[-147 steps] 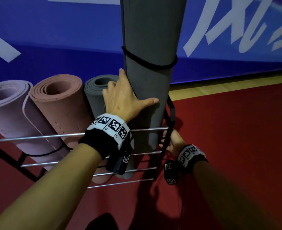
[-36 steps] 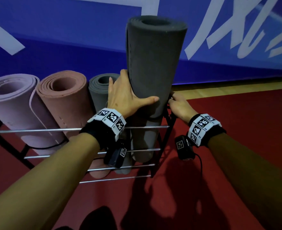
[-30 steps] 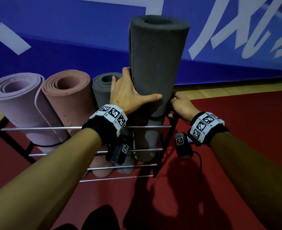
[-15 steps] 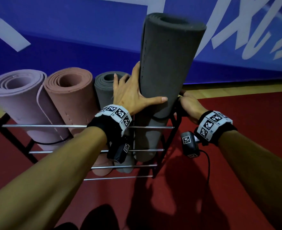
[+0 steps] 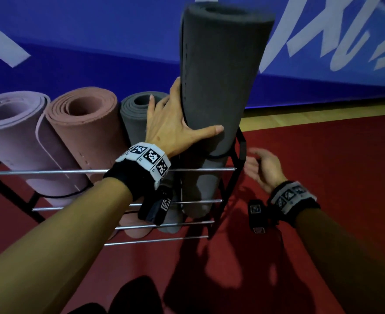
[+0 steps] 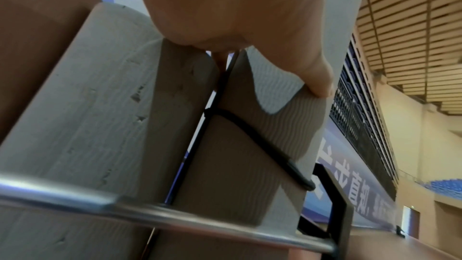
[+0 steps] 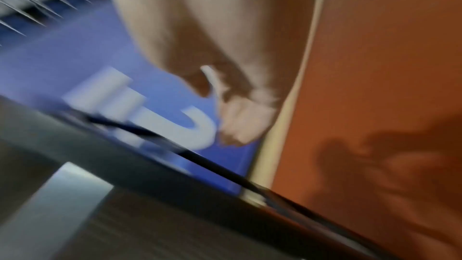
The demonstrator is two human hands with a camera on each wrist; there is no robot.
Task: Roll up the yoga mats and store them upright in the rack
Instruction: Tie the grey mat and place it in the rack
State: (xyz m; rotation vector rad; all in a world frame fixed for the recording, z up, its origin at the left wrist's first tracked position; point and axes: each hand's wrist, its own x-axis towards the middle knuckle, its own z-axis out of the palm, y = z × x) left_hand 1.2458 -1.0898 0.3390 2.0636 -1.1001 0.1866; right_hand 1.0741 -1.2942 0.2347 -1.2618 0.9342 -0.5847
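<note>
A rolled dark grey mat (image 5: 221, 75), bound low down by a black cord (image 6: 262, 145), stands upright in the right end of the rack (image 5: 198, 169). My left hand (image 5: 178, 125) presses against its left side, thumb (image 6: 317, 78) stretched straight across the front and fingers straight up between this mat and the smaller grey roll (image 5: 137, 114). My right hand (image 5: 261, 166) hovers to the right of the rack's black end frame (image 5: 241, 143), fingers loosely bent and holding nothing. It is blurred in the right wrist view (image 7: 237, 126).
A pink roll (image 5: 85, 123) and a lilac roll (image 5: 17, 137) lean in the rack further left. Red floor (image 5: 323, 143) spreads to the right and in front. A blue banner wall (image 5: 96, 41) stands behind, with a strip of wooden floor (image 5: 323, 112) along its foot.
The dark grey mat has come down into the rack. My right hand has let go of the rack's end frame and drawn back to the right; my left hand stays on the mat.
</note>
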